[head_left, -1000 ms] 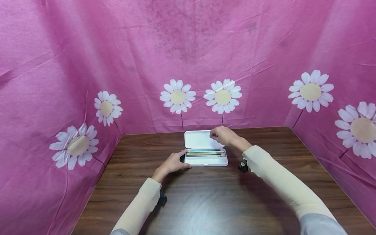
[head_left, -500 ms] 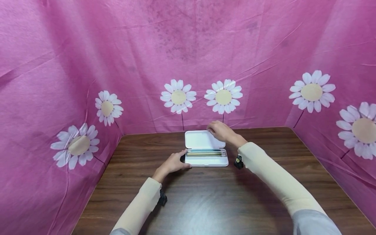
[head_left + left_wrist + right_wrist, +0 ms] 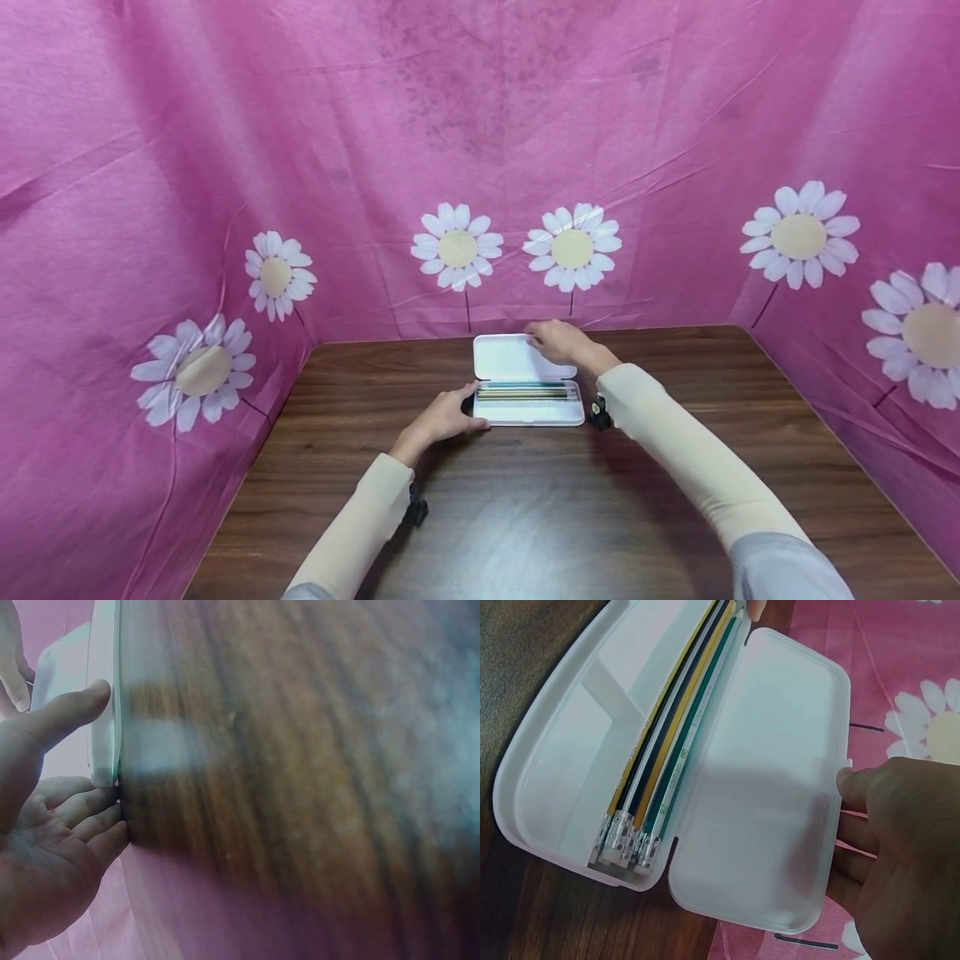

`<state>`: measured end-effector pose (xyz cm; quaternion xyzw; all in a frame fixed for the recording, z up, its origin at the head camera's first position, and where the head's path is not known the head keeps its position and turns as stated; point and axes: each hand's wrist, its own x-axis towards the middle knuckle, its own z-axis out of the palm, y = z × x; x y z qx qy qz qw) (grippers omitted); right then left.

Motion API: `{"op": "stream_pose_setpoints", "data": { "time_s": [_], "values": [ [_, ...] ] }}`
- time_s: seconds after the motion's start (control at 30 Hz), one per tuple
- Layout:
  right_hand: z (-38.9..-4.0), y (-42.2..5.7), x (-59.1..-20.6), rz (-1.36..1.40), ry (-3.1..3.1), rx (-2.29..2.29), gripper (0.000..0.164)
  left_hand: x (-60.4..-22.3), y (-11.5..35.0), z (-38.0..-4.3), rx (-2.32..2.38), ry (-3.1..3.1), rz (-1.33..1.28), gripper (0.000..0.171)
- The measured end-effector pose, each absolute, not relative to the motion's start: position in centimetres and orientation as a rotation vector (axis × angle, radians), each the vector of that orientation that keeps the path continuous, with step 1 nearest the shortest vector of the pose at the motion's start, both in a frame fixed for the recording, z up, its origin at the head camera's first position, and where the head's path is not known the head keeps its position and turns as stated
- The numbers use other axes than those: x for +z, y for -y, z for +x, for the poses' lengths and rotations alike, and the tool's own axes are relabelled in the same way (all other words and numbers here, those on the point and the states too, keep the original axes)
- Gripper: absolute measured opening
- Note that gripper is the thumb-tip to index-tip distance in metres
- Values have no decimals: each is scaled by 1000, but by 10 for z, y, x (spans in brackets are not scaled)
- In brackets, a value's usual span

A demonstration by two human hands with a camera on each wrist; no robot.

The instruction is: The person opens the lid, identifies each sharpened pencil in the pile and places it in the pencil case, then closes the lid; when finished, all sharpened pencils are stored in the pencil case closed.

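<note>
A white pencil case [image 3: 528, 412] lies on the table with its lid [image 3: 501, 357] swung back. Several pencils [image 3: 676, 742], yellow, black and green with white erasers, lie side by side in the compartment near the hinge. My left hand [image 3: 444, 415] holds the case's left end, its thumb against the front side and its fingers at the end wall, as the left wrist view shows. At the lid's far edge, my right hand [image 3: 564, 340] grips the rim, thumb on the edge and fingers behind it.
The brown wooden table [image 3: 510, 508] reaches back to a pink cloth [image 3: 360, 167] printed with white daisies. This cloth hangs behind the table and along both sides, close beyond the lid. A narrow divided tray section [image 3: 562, 772] runs along the case's front.
My right hand has moved left and onto the lid's far edge, rising slightly and then coming down. The left hand and the case have stayed in place.
</note>
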<state>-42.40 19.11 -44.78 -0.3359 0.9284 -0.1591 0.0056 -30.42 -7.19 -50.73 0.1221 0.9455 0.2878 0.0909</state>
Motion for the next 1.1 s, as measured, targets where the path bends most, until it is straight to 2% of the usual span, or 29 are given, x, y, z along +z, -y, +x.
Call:
{"op": "stream_pose_setpoints", "data": {
  "time_s": [0.57, 0.8, 1.1],
  "values": [
    [-406, -193, -448, -1018, -2935, -623, 22, -509, 69, -304, 865, -2809, 342, 90],
    [-386, -199, -448, -1074, -2880, -679, 33, -510, 72, -305, 905, -2825, 354, 92],
    [-359, -204, -466, -1217, -2794, -786, 31, -510, 71, -304, 908, -2838, 345, 89]
  ]
}}
